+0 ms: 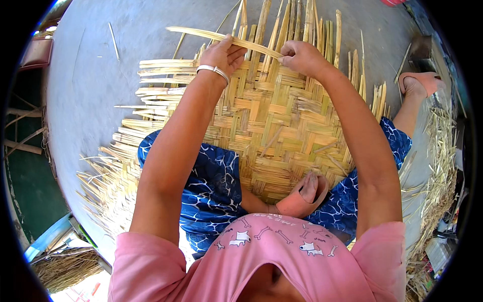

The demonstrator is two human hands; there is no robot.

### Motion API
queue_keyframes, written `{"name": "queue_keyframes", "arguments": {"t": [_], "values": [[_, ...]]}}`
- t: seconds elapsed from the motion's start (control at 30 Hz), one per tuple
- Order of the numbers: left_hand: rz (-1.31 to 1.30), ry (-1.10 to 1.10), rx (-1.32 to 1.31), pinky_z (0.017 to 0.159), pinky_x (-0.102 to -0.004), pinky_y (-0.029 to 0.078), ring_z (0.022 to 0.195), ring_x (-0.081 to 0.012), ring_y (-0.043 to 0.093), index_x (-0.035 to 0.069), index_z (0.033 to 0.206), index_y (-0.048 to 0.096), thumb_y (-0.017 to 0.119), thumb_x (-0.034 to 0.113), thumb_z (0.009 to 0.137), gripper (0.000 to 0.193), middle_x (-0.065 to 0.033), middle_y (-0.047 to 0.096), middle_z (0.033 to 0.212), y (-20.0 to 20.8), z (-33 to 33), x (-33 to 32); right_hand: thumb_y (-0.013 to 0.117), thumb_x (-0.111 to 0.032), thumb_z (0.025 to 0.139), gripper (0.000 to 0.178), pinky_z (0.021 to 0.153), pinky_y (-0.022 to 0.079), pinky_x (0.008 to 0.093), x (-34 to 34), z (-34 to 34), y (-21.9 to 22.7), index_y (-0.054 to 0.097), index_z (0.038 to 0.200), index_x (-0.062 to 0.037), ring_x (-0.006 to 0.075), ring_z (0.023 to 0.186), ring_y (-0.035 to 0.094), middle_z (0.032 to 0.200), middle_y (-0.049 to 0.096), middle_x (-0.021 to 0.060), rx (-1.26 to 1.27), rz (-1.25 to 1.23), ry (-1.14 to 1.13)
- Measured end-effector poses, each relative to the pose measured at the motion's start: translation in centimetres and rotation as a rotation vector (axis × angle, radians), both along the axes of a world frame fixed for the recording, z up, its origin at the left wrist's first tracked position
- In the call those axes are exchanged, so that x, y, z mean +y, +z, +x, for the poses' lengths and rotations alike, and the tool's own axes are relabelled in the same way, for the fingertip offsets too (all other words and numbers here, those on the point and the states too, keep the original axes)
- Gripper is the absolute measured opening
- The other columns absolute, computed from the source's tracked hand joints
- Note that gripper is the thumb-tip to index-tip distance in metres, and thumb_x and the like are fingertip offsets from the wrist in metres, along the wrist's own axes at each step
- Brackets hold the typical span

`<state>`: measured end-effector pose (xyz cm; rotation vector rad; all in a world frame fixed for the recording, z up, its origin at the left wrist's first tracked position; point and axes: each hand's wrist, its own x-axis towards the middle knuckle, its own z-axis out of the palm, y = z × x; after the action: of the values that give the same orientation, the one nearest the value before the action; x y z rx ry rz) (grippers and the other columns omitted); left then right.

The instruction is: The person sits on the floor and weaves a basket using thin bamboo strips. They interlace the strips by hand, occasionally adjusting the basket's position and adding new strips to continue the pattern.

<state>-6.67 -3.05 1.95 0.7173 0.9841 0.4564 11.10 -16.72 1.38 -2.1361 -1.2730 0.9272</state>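
Observation:
A long pale split strip [201, 33] is stretched crosswise above the far edge of a woven mat [282, 113]. My left hand [225, 54] holds the strip near its middle, thumb on top and fingers curled beneath. At the strip's right end, my right hand [300, 56] pinches it between thumb and fingers. The mat is made of flat yellow-green strips, and its loose upright ends [297, 25] fan out beyond my hands. More loose strip ends [163, 70] stick out along the mat's left side.
My foot in an orange slipper [302, 196] rests on the mat's near part; the other slipper [425, 83] is at the far right. A pile of dry straw [437, 151] lies along the right. Thin loose pieces lie on the grey floor [90, 65].

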Motion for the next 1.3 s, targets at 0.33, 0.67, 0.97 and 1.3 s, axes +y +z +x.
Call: {"name": "queue_keyframes", "arguments": {"t": [0.33,0.67,0.97,1.3], "values": [[0.263,-0.335,-0.072,0.09,-0.0363,0.048,0.107,-0.0258,0.057,-0.003,0.116,0.05,0.047,0.035,0.095,0.044,-0.0178,0.057,0.114,-0.8,3.4,1.5,0.065,-0.027,0.08,0.025,0.061,0.045,0.0346,-0.2,-0.6,0.9,0.063,0.085,-0.0028,0.0185,0.067,0.057,0.07,0.06,0.0072,-0.146,0.025,-0.01],[0.397,-0.756,0.248,0.057,-0.0284,0.051,0.07,-0.0149,0.063,0.003,0.098,0.058,0.074,0.028,0.078,0.036,-0.0066,0.065,0.084,-3.4,8.9,3.4,0.057,-0.022,0.078,0.023,0.059,0.049,0.0308,-0.4,-1.4,0.5,0.06,0.082,0.001,0.0181,0.053,0.063,0.066,0.062,0.0101,0.166,0.079,-0.48],[0.221,-0.653,-0.07,0.062,-0.0285,0.052,0.069,-0.0146,0.061,0.002,0.1,0.062,0.07,0.015,0.08,0.025,-0.0042,0.064,0.082,-1.0,8.6,2.5,0.06,-0.019,0.08,0.024,0.06,0.048,0.0293,-0.4,-0.7,-1.9,0.063,0.094,-0.0001,0.0171,0.062,0.063,0.072,0.063,0.0089,0.054,0.109,-0.186],[0.587,-0.362,0.151,0.071,-0.0221,0.052,0.087,-0.0128,0.063,0.004,0.116,0.059,0.063,0.012,0.085,0.033,-0.0056,0.064,0.094,1.0,3.1,4.1,0.059,-0.016,0.087,0.019,0.055,0.049,0.0257,-0.8,0.3,-1.0,0.061,0.098,-0.0016,0.0116,0.062,0.058,0.075,0.058,0.0028,0.413,-0.01,-0.203]]}}
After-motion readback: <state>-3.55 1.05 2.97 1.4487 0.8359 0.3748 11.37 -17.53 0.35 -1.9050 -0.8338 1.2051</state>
